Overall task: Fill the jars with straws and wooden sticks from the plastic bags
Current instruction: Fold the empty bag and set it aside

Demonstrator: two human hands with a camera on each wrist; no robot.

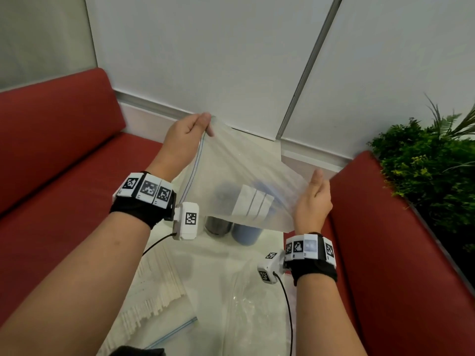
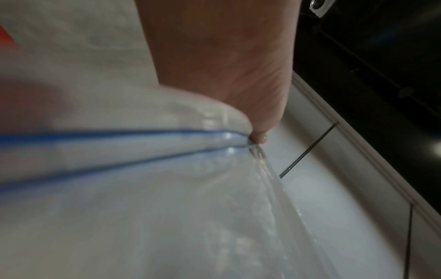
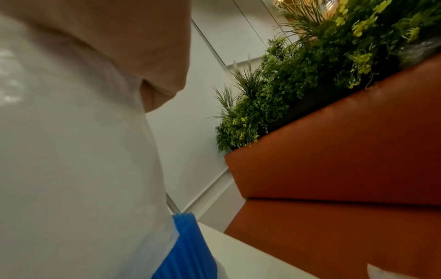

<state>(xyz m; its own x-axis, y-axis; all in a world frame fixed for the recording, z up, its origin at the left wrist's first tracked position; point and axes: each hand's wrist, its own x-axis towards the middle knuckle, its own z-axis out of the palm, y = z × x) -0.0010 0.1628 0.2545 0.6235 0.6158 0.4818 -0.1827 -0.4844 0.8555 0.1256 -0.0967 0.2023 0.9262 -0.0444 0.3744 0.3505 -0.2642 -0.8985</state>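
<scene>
Hanging in the air over the tabletop (image 1: 213,263): one clear zip bag (image 1: 239,173), stretched between both hands, looks empty. Left hand (image 1: 185,140) pinches its top corner by the blue zip line; right hand (image 1: 314,199) grasps the opposite lower edge. Two jars stand under the bag, one dark (image 1: 217,224), one blue (image 1: 245,233), both partly veiled by the plastic. Blue straws (image 3: 183,251) stand bunched below the bag, seen from the right wrist. One pile of white straws (image 1: 156,286) lies near left. Second bag (image 1: 253,304), crumpled, near right. Red seats (image 1: 64,160) flank the tabletop; green plants (image 1: 421,163) far right.
</scene>
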